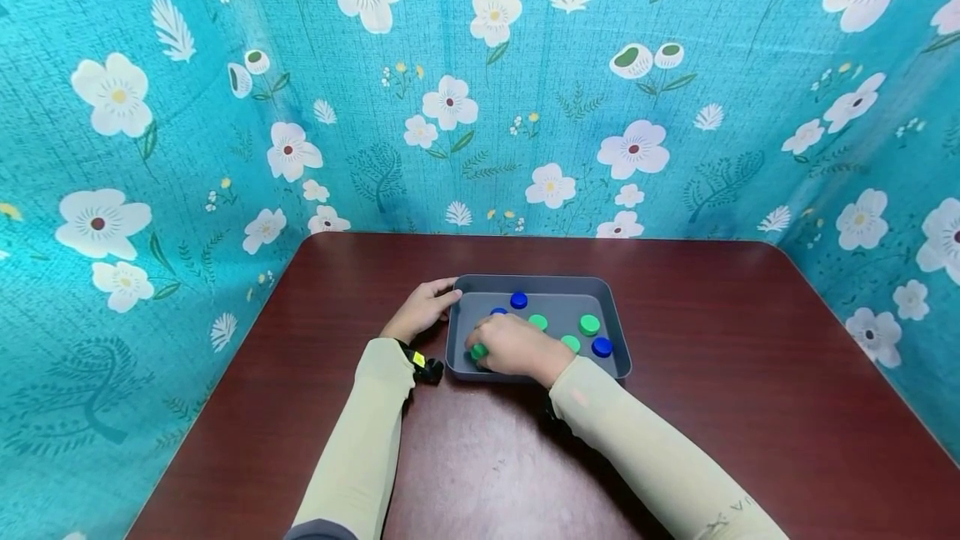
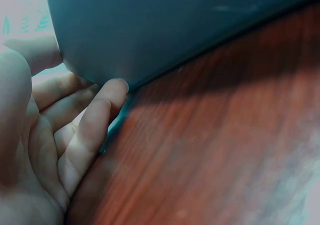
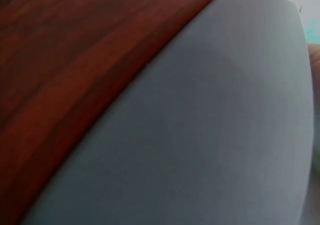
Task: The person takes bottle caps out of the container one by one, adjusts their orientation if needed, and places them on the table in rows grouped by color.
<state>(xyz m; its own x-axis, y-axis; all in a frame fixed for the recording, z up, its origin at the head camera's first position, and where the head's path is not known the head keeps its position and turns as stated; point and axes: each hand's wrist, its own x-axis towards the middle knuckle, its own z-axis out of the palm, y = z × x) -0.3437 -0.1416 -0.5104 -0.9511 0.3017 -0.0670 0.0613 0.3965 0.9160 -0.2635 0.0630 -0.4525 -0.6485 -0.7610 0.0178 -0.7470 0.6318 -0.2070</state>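
Note:
A grey tray (image 1: 538,284) with raised walls holds several round green and blue caps. My left hand (image 1: 423,308) holds the tray's left end near the far corner. In the left wrist view, the fingers (image 2: 87,122) of that hand bend against the outside of the tray wall (image 2: 150,35). Over the tray's left part, my right hand (image 1: 517,346) reaches down and pinches a green cap (image 1: 478,352), partly covered by the fingers. The right wrist view shows mostly the tray's outer wall (image 3: 200,110); the fingers are hidden there.
Other green caps (image 1: 589,325) and blue caps (image 1: 602,347) lie in the tray's middle and right. One blue cap (image 1: 519,300) sits near the far wall. Under the tray is a dark red-brown table (image 1: 712,340), with a turquoise flowered cloth (image 1: 525,107) behind.

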